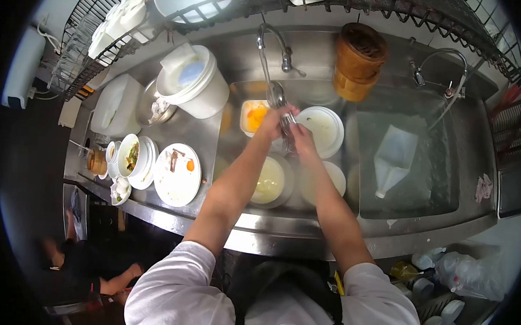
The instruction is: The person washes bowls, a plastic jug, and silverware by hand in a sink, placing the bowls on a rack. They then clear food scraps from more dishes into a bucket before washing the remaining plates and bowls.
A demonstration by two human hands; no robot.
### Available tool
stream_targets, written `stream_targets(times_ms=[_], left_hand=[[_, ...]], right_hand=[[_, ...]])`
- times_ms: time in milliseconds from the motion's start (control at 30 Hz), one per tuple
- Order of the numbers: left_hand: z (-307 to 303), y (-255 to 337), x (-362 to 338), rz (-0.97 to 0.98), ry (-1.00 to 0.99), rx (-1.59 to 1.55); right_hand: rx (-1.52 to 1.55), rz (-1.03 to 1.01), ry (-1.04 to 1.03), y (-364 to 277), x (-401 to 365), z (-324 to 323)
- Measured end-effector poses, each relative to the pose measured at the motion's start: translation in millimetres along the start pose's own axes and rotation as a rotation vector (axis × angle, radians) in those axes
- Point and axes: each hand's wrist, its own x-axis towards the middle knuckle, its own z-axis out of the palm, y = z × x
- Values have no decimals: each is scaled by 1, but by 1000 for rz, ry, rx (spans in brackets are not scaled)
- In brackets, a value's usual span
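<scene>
Under the running left tap (270,44), both my hands are closed around a bunch of metal cutlery (284,118), with spoon bowls at the top and fork tines at the lower end. My left hand (275,121) grips it from the left, while my right hand (303,139) holds its right side. Left of them is a square container (251,117) with something orange in it. A stack of white plates (326,130) sits to the right. Nearer me in the sink lie a bowl of cloudy yellowish liquid (269,183) and another round dish (329,180), partly behind my right forearm.
Dirty plates (178,185) with food scraps and a white bucket (208,90) stand on the left counter. Brown stacked containers (358,62) are at the back. A plastic jug (396,154) lies in the water-filled right basin. Wire racks (406,12) hang overhead. Another person (81,265) is at lower left.
</scene>
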Motion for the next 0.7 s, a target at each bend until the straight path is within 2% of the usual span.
stream_targets(times_ms=[67,133,167,267,300,367,433,533,600,667,700], left_hand=[[-8,-2,-3,-63,-56,-23],[-14,-1,-2,-107,-64,-39],[-17,0,0,-68,-60,-54],[-23,-1,1,31,-37,-48],[-23,0,2,57,-29,-13],[-20,-1,0,83,48,76],[-14,0,-6,92,48,17],[-7,4,-9,148,113,29],[-10,9,-8,202,153,102],[-12,16,-7,271,145,17],[-13,17,-7,305,140,-25]], right_hand=[[42,-120,33,10,9,3],[-68,-66,39,8,12,2],[-123,-40,43,3,11,3],[-759,-524,291,-5,10,8],[-846,-714,511,-6,7,13],[-776,-710,350,-22,0,22],[-775,-658,175,-18,6,26],[-701,-679,198,0,21,24],[-661,-697,389,6,18,18],[-701,-724,608,13,8,13],[-509,-483,503,34,22,13]])
